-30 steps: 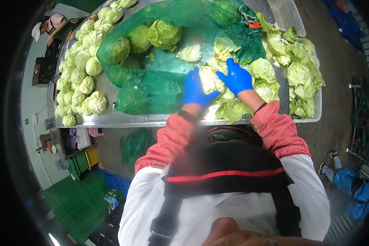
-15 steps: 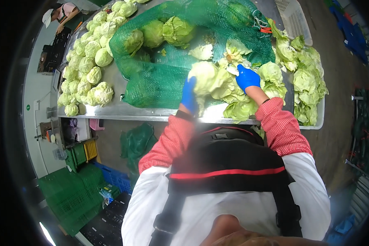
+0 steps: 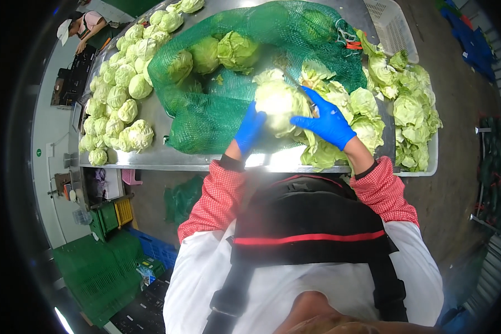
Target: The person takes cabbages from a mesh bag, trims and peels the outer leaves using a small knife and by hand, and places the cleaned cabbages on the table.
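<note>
My gloved left hand (image 3: 249, 127) and gloved right hand (image 3: 323, 121) grip a pale cabbage (image 3: 278, 103) from opposite sides over the green mesh sack (image 3: 203, 125). My right thumb lies across the cabbage's right side; my left fingertips are partly hidden. More cabbages (image 3: 236, 51) sit within the sack's folds behind it. Loose outer leaves (image 3: 366, 125) lie heaped just right of my right hand on the metal table (image 3: 206, 163).
Many trimmed cabbages (image 3: 116, 97) cover the table's left. A white crate of leaves (image 3: 414, 122) stands at right, with another white crate (image 3: 388, 22) behind. A co-worker (image 3: 86, 29) works at upper left. Green crates (image 3: 94, 273) and blue ones lie below left.
The pale cabbage has been lifted from among the leaves and shifted slightly left and up between both hands. My left hand has tilted and moved left; my right hand has turned onto the cabbage.
</note>
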`<state>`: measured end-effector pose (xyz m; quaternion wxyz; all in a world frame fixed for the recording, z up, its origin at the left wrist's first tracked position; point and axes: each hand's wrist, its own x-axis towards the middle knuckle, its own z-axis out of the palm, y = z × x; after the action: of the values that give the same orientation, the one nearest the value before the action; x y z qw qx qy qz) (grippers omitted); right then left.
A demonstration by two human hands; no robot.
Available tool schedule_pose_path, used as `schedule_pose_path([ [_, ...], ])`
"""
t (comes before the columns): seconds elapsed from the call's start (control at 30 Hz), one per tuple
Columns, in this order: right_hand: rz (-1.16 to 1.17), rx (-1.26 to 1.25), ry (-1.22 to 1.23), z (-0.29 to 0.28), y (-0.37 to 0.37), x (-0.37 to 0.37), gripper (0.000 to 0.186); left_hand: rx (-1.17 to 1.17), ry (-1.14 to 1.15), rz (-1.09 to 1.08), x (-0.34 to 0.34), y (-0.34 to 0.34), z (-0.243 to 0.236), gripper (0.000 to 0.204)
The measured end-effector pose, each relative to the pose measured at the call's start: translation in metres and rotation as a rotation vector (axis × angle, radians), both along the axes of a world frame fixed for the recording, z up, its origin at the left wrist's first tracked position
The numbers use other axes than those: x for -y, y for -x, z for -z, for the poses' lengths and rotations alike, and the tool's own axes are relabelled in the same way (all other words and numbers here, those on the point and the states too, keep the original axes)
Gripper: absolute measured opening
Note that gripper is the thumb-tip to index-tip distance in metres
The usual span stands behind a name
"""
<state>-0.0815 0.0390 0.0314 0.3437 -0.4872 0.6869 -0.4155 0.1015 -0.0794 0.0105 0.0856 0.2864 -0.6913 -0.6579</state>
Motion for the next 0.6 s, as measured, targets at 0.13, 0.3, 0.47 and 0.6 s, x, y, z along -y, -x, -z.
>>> schedule_pose_path([
  [0.13,-0.077,0.010,0.146,0.006,-0.008,-0.008,0.075,-0.281,-0.410,-0.320,-0.010,0.003,0.009,0.070],
  [0.3,-0.109,0.322,0.164,0.015,0.012,-0.022,0.057,-0.383,-0.502,-0.324,-0.017,0.005,0.007,0.073],
  [0.47,0.080,0.148,-0.126,0.005,0.010,-0.015,0.052,-0.289,0.155,-0.177,-0.007,0.005,0.015,0.083],
  [0.6,0.096,-0.316,0.063,-0.013,-0.010,-0.004,0.065,-0.056,0.792,-0.036,-0.009,0.014,-0.012,0.095],
])
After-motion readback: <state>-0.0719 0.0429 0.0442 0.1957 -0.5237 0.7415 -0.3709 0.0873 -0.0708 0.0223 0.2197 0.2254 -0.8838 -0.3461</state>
